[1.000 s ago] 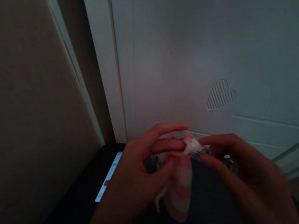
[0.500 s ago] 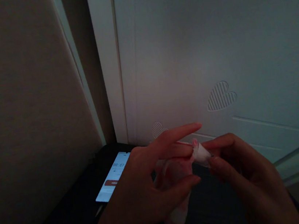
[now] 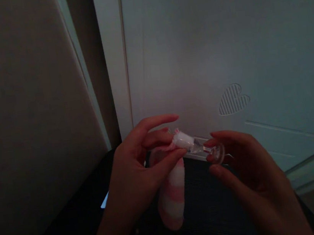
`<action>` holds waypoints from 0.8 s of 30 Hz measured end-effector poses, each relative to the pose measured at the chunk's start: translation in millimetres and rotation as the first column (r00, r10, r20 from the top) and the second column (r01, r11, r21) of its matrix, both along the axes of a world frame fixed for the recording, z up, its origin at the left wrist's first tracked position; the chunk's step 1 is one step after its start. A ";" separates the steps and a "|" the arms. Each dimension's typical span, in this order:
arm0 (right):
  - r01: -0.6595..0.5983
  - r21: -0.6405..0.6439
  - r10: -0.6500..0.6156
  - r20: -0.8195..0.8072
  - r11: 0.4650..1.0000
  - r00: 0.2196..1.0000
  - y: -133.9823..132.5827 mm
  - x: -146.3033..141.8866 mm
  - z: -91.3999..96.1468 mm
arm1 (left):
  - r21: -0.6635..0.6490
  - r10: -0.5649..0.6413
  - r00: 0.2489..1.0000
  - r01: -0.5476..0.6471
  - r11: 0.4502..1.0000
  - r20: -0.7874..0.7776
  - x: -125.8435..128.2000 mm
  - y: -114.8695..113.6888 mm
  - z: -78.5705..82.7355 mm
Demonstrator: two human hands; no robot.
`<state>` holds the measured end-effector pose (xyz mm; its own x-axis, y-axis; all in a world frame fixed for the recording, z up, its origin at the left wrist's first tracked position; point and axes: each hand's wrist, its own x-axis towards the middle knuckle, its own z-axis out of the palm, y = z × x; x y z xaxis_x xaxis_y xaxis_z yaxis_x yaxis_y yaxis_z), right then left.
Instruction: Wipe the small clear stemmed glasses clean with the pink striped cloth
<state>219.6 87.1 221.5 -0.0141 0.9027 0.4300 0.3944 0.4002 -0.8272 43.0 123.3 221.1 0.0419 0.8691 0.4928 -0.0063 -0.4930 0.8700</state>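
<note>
In the dim head view, my left hand (image 3: 139, 158) pinches a pink-and-white striped cloth (image 3: 174, 192) near its top; its rounded lower end hangs down like a sock. A white band-like part (image 3: 183, 141) sticks out at the pinch. From it a clear, shiny piece (image 3: 204, 149) with a narrow stem and a round disc end reaches right. Around that disc, the thumb and fingers of my right hand (image 3: 251, 170) are closed. Its exact kind cannot be made out.
A phone (image 3: 105, 201) with a lit screen lies on the dark surface (image 3: 211, 199), mostly hidden behind my left forearm. Behind stands a pale panel (image 3: 183, 52) with a grooved heart (image 3: 233, 99). A brownish wall (image 3: 26, 92) rises at the left.
Both hands have shifted, the left one up and leftward, covering more of the phone. The clear piece with its disc end now shows between them, and the striped cloth hangs more fully in sight.
</note>
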 end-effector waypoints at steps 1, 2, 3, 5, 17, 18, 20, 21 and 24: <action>0.006 0.016 -0.006 0.008 1.000 1.000 -1.0 1.6 1.2 | -0.021 -0.019 1.000 0.020 1.000 0.022 -0.7 0.0 0.7; 0.010 0.031 -0.010 0.018 0.999 1.000 -2.0 2.7 2.5 | -0.035 -0.044 0.998 0.046 0.998 0.044 -1.3 0.0 1.3; 0.021 0.037 -0.022 0.029 0.999 0.999 -3.2 3.3 3.6 | -0.042 -0.072 0.995 0.074 0.996 0.063 -1.8 0.1 1.7; 0.076 0.042 -0.078 0.038 0.996 0.996 -5.5 2.6 4.9 | -0.040 -0.120 0.989 0.124 0.991 0.083 -2.2 0.3 1.5; 0.201 0.124 -0.218 0.136 0.972 0.967 -4.8 -13.5 4.2 | -0.048 -0.133 0.977 0.143 0.989 0.166 -13.2 -12.1 -3.9; 0.191 0.122 -0.206 0.125 0.974 0.970 -4.3 -12.7 3.9 | -0.055 -0.162 0.977 0.171 0.984 0.135 -15.8 -14.2 -3.9; 0.150 0.097 -0.159 0.085 0.984 0.984 -3.2 -11.3 3.4 | -0.057 -0.220 0.970 0.227 0.972 0.105 -20.3 -17.9 -4.7; 0.124 0.084 -0.129 0.056 0.989 0.990 -2.6 -11.1 3.3 | -0.054 -0.238 0.965 0.244 0.968 0.107 -22.2 -19.3 -5.4; 0.067 0.069 -0.064 -0.038 0.995 0.997 -0.9 -12.3 3.6 | -0.042 -0.241 0.962 0.248 0.968 0.126 -25.4 -19.7 -8.1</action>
